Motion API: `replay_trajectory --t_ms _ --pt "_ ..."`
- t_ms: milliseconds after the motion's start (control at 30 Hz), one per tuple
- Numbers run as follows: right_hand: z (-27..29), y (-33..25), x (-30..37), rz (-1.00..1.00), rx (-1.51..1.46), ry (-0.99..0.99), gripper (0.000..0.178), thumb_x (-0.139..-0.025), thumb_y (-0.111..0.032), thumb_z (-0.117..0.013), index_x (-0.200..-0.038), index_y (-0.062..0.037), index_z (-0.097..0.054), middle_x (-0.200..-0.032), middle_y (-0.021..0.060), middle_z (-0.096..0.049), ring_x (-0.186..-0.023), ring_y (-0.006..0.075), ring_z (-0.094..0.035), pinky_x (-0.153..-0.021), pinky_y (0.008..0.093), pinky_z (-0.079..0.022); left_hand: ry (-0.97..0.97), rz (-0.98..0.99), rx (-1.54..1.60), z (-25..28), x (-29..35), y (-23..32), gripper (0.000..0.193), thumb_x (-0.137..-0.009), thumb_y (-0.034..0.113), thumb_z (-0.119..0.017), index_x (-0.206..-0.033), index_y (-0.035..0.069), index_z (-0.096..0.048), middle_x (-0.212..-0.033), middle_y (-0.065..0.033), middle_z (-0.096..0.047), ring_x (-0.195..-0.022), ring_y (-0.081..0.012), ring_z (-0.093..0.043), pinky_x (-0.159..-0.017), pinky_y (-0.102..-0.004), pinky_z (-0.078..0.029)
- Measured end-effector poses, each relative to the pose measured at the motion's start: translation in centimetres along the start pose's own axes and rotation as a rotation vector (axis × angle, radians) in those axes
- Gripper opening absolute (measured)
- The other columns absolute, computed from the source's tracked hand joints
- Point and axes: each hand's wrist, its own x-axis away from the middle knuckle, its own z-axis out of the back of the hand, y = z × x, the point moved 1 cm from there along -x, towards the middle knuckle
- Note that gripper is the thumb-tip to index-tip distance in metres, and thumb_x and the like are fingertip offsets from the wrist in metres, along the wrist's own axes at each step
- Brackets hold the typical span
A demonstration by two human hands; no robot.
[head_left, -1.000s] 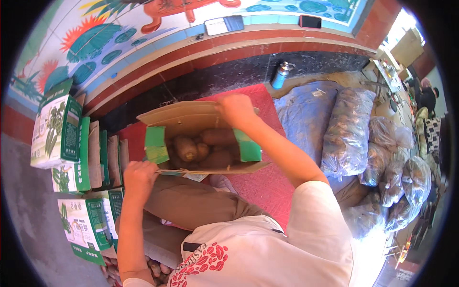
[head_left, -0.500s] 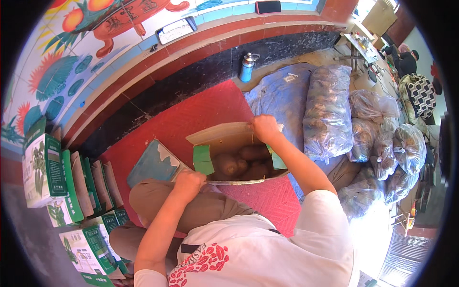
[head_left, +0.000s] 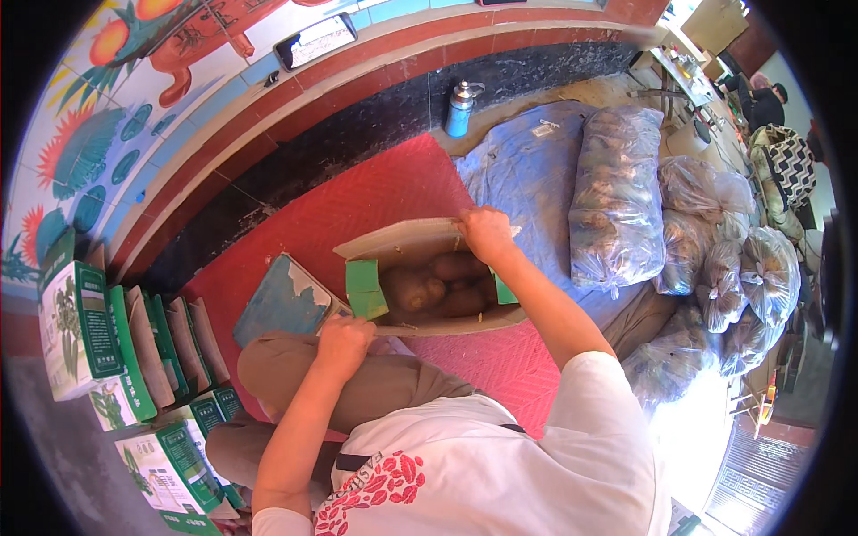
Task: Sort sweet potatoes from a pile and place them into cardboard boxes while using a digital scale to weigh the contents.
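An open cardboard box (head_left: 402, 234) with green end flaps stands on the red mat in front of me. Inside lie several brown, rounded lumps (head_left: 416, 293), like root vegetables, dim in the shade. At the far right of its rim, my right hand (head_left: 488, 234) is closed on the raised far flap. My left hand (head_left: 347, 341) is closed at the near left corner, by the green flap (head_left: 365, 288). My knuckles hide exactly what its fingers pinch. A worn blue book or folder (head_left: 281, 304) lies just left of the box.
Green-and-white cartons (head_left: 80, 330) stand along the left. The red mat (head_left: 384, 192) meets a blue sheet (head_left: 527, 165), where clear plastic sacks (head_left: 617, 196) are piled on the right. A blue flask (head_left: 459, 114) stands by the wall; a phone (head_left: 315, 42) rests on the ledge.
The box and both hands have shifted slightly left on the mat. My whole view has also moved a little. Both hands keep their places on the box.
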Motion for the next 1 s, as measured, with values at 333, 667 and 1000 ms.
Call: replay_trajectory --t_ms 333,667,1000 --pt "0.6 -1.0 0.9 -0.125 0.075 -0.218 0.015 -0.081 -0.023 -0.056 -0.085 -0.0091 -0.061 -0.084 0.0115 -0.066 -0.081 0.0275 -0.064 -0.068 0.0385 -0.051 0.082 0.111 -0.018 2.2 0.5 -1.6 0.01 -0.065 0.013 -0.067 -0.065 0.008 -0.059 -0.067 -0.0063 -0.059 -0.068 -0.0246 -0.057 -0.071 -0.0381 -0.042" --pt "-1.2 -1.4 -0.3 -0.078 0.137 -0.302 0.024 -0.083 -0.031 -0.054 -0.086 -0.0088 -0.063 -0.08 0.0135 -0.064 -0.079 0.0304 -0.062 -0.068 0.0415 -0.049 0.435 0.427 -0.098 13.5 8.1 -2.5 0.012 -0.072 0.005 -0.064 -0.083 0.003 -0.061 -0.091 -0.0099 -0.064 -0.095 -0.0262 -0.058 -0.095 -0.0413 -0.037" --pt "-0.4 -1.9 -1.1 -0.055 0.112 -0.258 0.025 -0.085 -0.031 -0.052 -0.093 -0.0095 -0.062 -0.086 0.0117 -0.064 -0.082 0.0303 -0.061 -0.071 0.0417 -0.048 0.638 0.854 -0.35 14.4 29.8 -6.6 0.009 -0.082 0.003 -0.056 -0.089 -0.001 -0.06 -0.097 -0.0124 -0.063 -0.094 -0.0283 -0.058 -0.086 -0.0369 -0.043"
